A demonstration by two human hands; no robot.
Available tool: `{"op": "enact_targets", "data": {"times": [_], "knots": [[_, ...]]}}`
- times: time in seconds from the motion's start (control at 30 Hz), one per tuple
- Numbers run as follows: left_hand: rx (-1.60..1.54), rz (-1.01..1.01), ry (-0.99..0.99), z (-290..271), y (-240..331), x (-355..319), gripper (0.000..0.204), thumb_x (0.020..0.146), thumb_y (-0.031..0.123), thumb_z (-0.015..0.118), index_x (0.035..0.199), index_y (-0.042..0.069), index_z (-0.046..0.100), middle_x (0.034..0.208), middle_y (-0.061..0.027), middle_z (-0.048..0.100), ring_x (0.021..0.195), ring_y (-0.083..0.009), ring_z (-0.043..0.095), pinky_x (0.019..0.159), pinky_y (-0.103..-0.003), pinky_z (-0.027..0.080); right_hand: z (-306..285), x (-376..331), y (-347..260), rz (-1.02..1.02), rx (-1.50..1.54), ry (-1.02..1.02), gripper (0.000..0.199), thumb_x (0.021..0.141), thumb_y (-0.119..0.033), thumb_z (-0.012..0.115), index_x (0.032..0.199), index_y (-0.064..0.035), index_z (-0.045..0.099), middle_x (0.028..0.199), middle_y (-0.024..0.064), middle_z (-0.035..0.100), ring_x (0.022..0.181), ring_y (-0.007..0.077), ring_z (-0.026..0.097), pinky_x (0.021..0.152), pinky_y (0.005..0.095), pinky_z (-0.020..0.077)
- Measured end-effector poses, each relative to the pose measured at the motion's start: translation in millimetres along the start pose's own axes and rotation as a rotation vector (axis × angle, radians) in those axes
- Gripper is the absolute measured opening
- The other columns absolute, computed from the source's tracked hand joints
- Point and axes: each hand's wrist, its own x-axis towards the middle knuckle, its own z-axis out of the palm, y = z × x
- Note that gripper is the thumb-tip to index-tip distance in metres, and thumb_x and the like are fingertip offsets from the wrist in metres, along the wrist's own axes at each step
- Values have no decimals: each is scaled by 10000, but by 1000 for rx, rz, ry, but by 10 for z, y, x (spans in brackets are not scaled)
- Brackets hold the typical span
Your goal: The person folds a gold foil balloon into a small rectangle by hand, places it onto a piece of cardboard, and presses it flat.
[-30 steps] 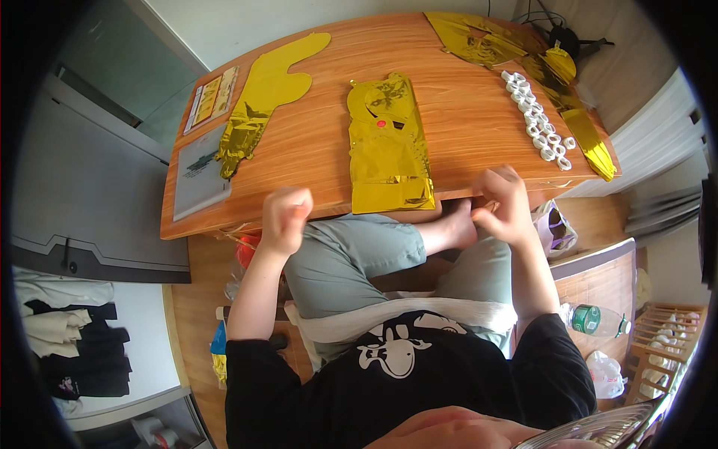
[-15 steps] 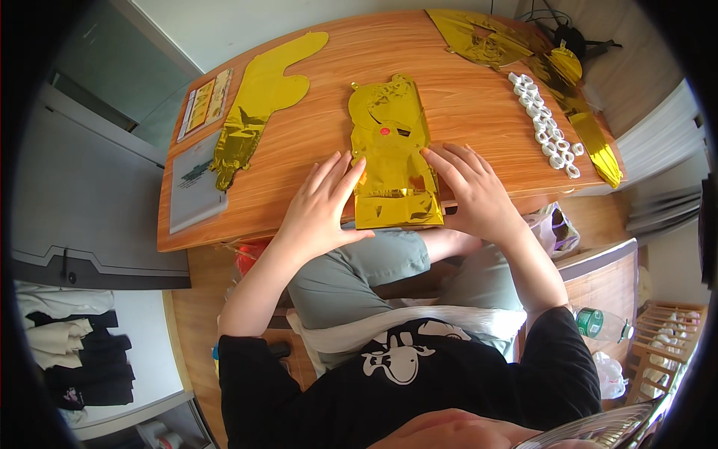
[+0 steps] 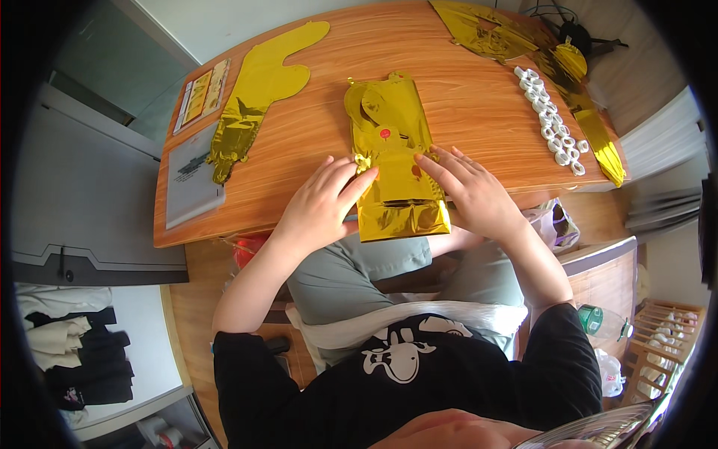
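A folded gold foil balloon (image 3: 390, 168) with a small red round spot lies at the middle of the table, its near end hanging over the front edge. My left hand (image 3: 324, 200) rests along its left side, fingertips touching the foil by a crumpled tab. On the other side, my right hand (image 3: 476, 191) lays its stretched fingertips on the balloon's right edge. Both hands have their fingers extended, and the thumbs point down by the table edge. Neither hand is closed round the foil.
To the left on the wooden table (image 3: 314, 127) lie another flat gold foil balloon (image 3: 273, 71), a printed card (image 3: 202, 96) and a clear plastic packet (image 3: 193, 179). White tape-like rings (image 3: 550, 120) line the right side, beside more gold foil (image 3: 490, 34).
The balloon's near end has come farther over the table's front edge, and its foil has shifted into different creases. Both hands stay along its sides, with the left slightly lower.
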Motion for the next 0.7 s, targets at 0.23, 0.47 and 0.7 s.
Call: {"op": "enact_targets", "data": {"times": [0.23, 0.47, 0.7], "knots": [[-160, -65, 3, -48, 37, -26, 722, 743, 1, 773, 1427, 139, 587, 1485, -137, 506, 1305, -334, 572, 1063, -414, 529, -77, -9, -33, 64, 190, -26, 723, 808, -94, 721, 1494, -80, 492, 1475, 175, 506, 1224, 374, 619, 980, 449, 550], [-79, 54, 28, -12, -21, -5, 649, 764, 98, 814, 1378, 79, 602, 1451, -135, 557, 1303, -310, 572, 1092, -423, 507, 14, -7, 60, -94, 175, 94, 677, 741, -14, 725, 1404, -67, 596, 1427, 141, 579, 1214, 350, 635, 989, 436, 553], [-186, -6, 43, -28, 11, 6, 667, 736, -55, 737, 1379, 76, 615, 1405, -124, 609, 1311, -333, 566, 1097, -430, 493, -28, 38, 11, -119, 187, 110, 587, 748, -22, 728, 1328, -71, 662, 1377, 130, 640, 1209, 338, 646, 1011, 432, 544]]}}
